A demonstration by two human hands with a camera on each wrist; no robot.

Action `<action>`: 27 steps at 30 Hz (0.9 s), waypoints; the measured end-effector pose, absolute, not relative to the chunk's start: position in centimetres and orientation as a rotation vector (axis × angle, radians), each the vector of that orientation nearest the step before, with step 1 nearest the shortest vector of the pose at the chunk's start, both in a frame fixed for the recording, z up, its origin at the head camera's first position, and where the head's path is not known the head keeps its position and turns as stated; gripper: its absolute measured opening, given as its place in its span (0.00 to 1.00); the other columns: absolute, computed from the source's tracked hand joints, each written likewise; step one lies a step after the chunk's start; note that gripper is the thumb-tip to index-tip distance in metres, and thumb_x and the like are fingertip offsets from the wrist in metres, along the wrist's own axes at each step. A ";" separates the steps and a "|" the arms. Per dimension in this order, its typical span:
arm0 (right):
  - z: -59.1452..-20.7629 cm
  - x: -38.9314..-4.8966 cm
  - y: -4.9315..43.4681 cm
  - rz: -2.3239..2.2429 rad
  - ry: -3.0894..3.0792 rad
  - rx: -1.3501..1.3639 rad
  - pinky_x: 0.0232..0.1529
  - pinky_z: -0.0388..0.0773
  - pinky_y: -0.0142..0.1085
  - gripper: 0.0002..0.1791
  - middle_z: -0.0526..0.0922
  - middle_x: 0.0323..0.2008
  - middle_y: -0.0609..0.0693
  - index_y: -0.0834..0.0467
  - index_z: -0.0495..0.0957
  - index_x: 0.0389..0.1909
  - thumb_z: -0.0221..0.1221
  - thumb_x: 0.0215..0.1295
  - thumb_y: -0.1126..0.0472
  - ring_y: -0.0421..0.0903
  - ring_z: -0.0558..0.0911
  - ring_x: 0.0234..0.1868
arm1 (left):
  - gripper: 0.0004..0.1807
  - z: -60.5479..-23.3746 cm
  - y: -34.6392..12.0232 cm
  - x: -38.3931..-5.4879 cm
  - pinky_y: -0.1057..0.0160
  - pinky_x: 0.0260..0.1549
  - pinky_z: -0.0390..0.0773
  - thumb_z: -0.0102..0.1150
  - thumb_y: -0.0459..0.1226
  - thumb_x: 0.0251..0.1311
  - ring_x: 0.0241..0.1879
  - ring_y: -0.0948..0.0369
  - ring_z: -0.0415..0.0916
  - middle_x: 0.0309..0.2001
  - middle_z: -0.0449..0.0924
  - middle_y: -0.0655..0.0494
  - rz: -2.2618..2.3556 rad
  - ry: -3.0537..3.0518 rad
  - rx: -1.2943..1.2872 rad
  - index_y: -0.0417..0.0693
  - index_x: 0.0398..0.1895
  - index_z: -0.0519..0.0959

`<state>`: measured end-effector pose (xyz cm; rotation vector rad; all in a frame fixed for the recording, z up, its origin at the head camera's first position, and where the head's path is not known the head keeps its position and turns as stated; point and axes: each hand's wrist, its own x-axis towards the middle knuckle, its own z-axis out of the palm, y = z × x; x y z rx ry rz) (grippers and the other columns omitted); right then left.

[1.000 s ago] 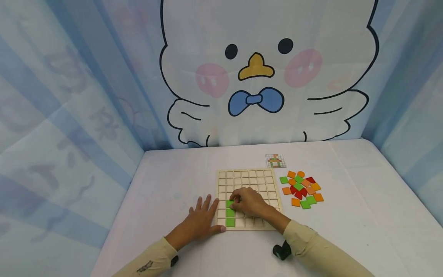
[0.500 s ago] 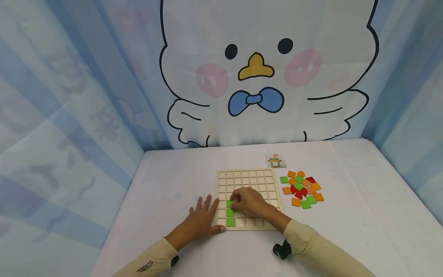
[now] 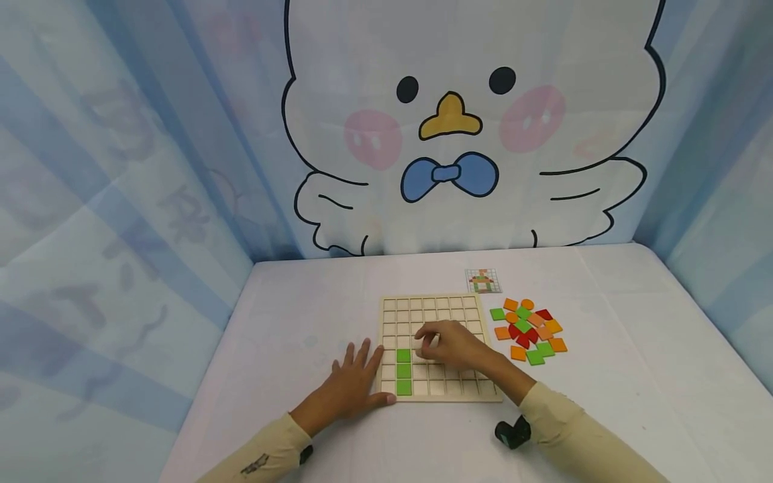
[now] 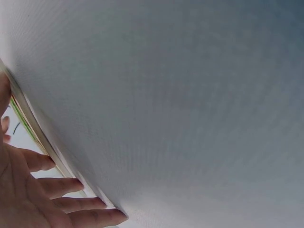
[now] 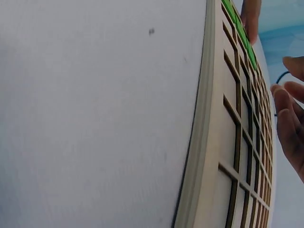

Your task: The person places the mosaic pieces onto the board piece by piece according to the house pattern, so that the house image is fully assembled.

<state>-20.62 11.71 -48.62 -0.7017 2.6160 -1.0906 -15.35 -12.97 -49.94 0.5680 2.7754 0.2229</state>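
A wooden grid board (image 3: 453, 388) lies flat on the table. Three green square tiles (image 3: 404, 371) fill neighbouring cells of one column near its left side. My left hand (image 3: 347, 386) lies spread, thumb and forefinger at the board's left edge and lower left corner. Over the middle of the board hovers my right hand (image 3: 453, 345), just right of the green tiles, fingers loosely bent. In the right wrist view, the right hand's thumb and fingers (image 5: 289, 128) are apart and hold nothing visible. The left wrist view shows the left fingers (image 4: 66, 187) along the board's side.
Loose orange, red and green tiles (image 3: 523, 325) lie scattered right of the board. Behind it is a small pattern card (image 3: 483, 280). A dark object (image 3: 513, 433) is by the right sleeve. A printed curtain (image 3: 447, 221) closes off the table's back.
My right hand has let go of the top green tile and moved right and slightly up, uncovering the tiles. The left hand stays put.
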 end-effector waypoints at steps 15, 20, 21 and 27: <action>-48.4 -20.4 18.0 -1.102 2.629 -0.741 0.26 0.73 0.29 0.15 0.80 0.32 0.42 0.58 0.83 0.46 0.64 0.64 0.53 0.36 0.73 0.24 | 0.54 -49.9 -12.9 -15.2 0.28 0.57 0.64 0.51 0.70 0.54 0.72 0.31 0.49 0.76 0.49 0.36 0.235 2.784 0.566 0.48 0.77 0.53; -48.0 -19.8 19.9 -1.061 2.654 -0.687 0.27 0.72 0.29 0.17 0.79 0.33 0.41 0.56 0.82 0.47 0.64 0.64 0.49 0.37 0.74 0.27 | 0.54 -49.8 -12.8 -15.1 0.29 0.58 0.63 0.50 0.71 0.55 0.72 0.31 0.48 0.76 0.48 0.36 0.242 2.769 0.557 0.48 0.77 0.53; -48.0 -19.7 20.3 -1.061 2.654 -0.680 0.27 0.72 0.29 0.17 0.80 0.34 0.41 0.56 0.82 0.47 0.64 0.64 0.49 0.37 0.74 0.27 | 0.54 -49.8 -12.8 -15.1 0.29 0.58 0.63 0.50 0.71 0.55 0.72 0.31 0.48 0.76 0.48 0.36 0.241 2.769 0.557 0.48 0.77 0.53; -47.3 -19.5 22.6 -1.078 2.677 -0.635 0.26 0.74 0.29 0.18 0.79 0.33 0.42 0.57 0.82 0.47 0.65 0.63 0.49 0.37 0.74 0.27 | 0.54 -49.9 -12.9 -15.2 0.29 0.58 0.63 0.51 0.71 0.55 0.73 0.32 0.48 0.76 0.48 0.37 0.231 2.779 0.555 0.49 0.77 0.53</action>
